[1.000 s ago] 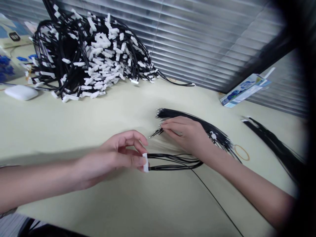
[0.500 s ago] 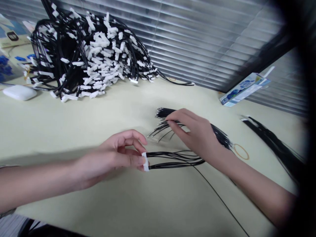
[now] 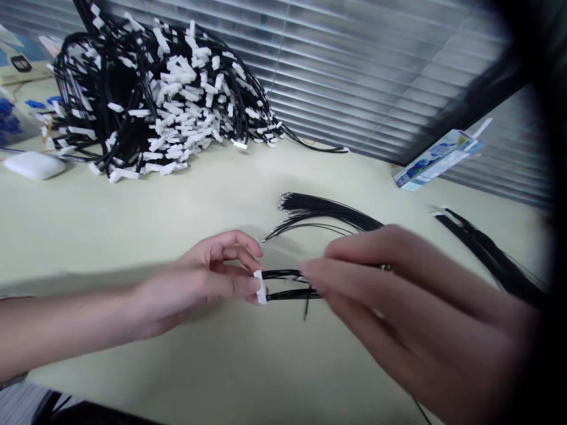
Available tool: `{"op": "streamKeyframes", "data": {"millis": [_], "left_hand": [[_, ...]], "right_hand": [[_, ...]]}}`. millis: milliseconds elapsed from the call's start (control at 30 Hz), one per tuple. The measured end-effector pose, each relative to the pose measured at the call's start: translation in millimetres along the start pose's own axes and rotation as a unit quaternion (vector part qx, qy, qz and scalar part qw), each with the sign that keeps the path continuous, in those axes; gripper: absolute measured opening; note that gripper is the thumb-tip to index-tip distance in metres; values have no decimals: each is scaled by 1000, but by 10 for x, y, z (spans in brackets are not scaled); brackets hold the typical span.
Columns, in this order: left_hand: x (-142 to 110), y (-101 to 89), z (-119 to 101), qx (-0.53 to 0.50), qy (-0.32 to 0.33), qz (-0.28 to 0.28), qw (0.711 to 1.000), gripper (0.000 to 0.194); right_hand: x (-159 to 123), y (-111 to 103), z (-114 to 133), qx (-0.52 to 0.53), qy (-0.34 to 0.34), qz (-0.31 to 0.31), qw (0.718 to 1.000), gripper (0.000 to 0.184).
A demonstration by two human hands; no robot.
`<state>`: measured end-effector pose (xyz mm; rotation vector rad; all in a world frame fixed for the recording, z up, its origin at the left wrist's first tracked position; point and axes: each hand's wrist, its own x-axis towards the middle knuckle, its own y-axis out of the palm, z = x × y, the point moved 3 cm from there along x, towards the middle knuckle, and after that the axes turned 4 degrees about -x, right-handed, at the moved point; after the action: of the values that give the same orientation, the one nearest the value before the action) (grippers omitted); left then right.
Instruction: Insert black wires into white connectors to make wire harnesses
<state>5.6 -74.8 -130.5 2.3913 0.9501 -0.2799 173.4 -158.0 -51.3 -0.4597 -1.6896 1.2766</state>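
My left hand (image 3: pixel 225 274) is closed with thumb and fingertips on a small white connector housing (image 3: pixel 261 287). Two groups of black wires (image 3: pixel 283 296) run from the housing to the right, passing behind my right hand. My right hand (image 3: pixel 390 295), blurred, pinches a thin black wire just right of the housing; a metal tip shows ahead of the fingertips, apart from the housing. A short dark wire end (image 3: pixel 305 310) hangs below those fingertips. Behind the hands lies a fanned bundle of loose black wires (image 3: pixel 328 209) with metal tips, its right end hidden by my right hand.
A large heap of black cables with white connectors (image 3: pixel 181 118) sits at the back left, beside a white rounded case (image 3: pixel 35 165). A blue-and-white box (image 3: pixel 436 159) stands near the window blinds (image 3: pixel 376 77). Another black wire bundle (image 3: pixel 487 254) lies at the right.
My right hand has moved from the loose wire bundle toward me, to just right of the connector housing, bringing a wire. My left hand keeps its hold almost unmoved.
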Motion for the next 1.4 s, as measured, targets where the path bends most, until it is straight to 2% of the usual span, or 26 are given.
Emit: {"op": "streamKeyframes", "data": {"millis": [100, 200, 367, 900, 1233, 1400], "left_hand": [[4, -11, 17, -10, 6, 11, 1000, 27], [-2, -19, 29, -17, 9, 23, 1000, 27], [-6, -11, 38, -29, 10, 34, 999, 27], [8, 4, 30, -22, 12, 35, 999, 28], [13, 6, 24, -22, 14, 35, 999, 28], [18, 6, 23, -25, 14, 36, 999, 27]], "right_hand": [[-51, 158, 60, 58, -24, 50, 997, 24], [-99, 258, 64, 62, -38, 101, 992, 26], [-90, 254, 57, 54, -49, 114, 991, 21], [-37, 232, 106, 53, -53, 86, 993, 32], [24, 155, 173, -44, -81, 8, 996, 42], [33, 148, 161, -52, -86, 15, 995, 44]]}}
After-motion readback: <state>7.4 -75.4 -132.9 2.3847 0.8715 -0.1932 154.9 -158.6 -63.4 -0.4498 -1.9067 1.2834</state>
